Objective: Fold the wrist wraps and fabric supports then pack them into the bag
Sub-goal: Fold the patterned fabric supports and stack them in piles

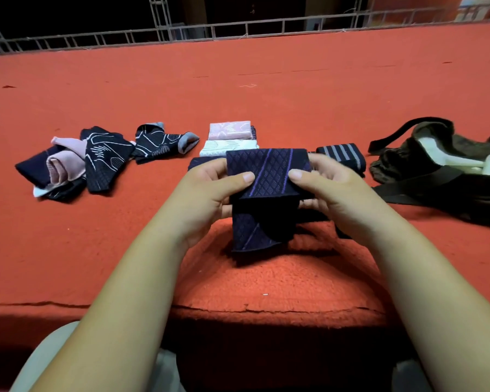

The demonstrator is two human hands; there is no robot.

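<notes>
Navy fabric with a purple diamond weave, that's the wrist wrap (266, 176), held up just above the red cloth-covered table (266, 94). Left hand (210, 193) pinches its left edge, thumb flat on top and fingers curled underneath. Right hand (331, 190) does the same on the right edge, thumb on top and fingers tucked below. The top half lies folded over between the thumbs, and the lower part droops toward the near edge.

Just behind the hands sits a small stack: a folded pink piece (229, 130) at the back, a folded white piece (224, 147) in front of it. To the right of those, a dark wrap with grey stripes (341, 157) lies folded.

Off to the left, a loose heap of supports (77, 162), dark and pink, is all tangled together, and beside it lies one dark support with grey cuffs (164, 144). Far right, the dark bag (436, 171) slumps open on the table, straps trailing, something white showing inside.
</notes>
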